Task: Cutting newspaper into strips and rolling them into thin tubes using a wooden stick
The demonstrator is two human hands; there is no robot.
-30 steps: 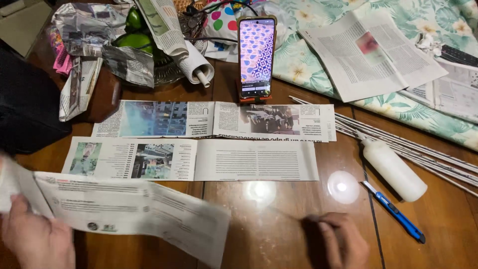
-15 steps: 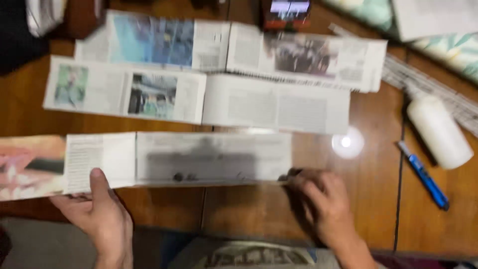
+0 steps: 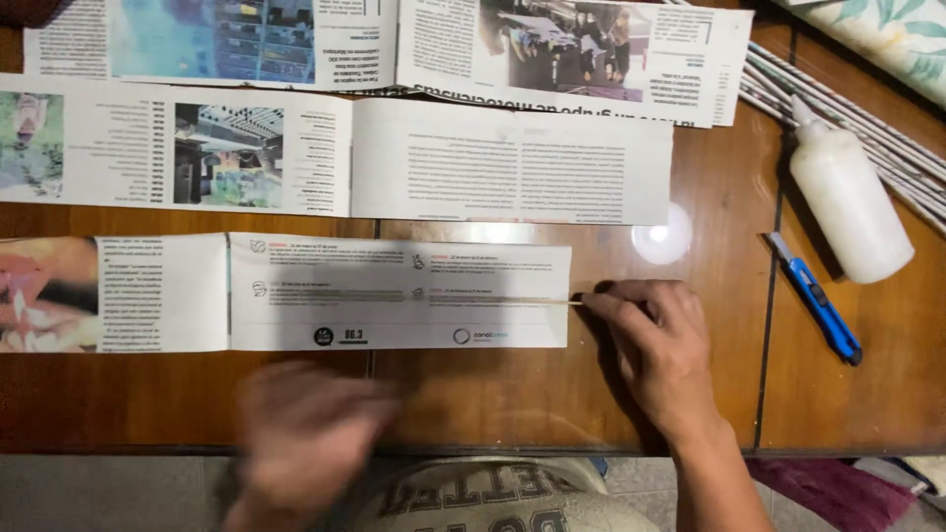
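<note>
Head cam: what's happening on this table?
A person sits at a wooden table laid with newspaper strips. The right hand pinches a thin stick lying along the nearest strip. The left hand is blurred, just below that strip. Two more strips lie above; a white glue bottle and blue utility knife sit to the right.

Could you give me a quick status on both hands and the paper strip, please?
Right hand pinching a thin stick at the newspaper strip edge. Left hand blurred, off the strip. Strip flat on table. Nothing in the way.
</note>
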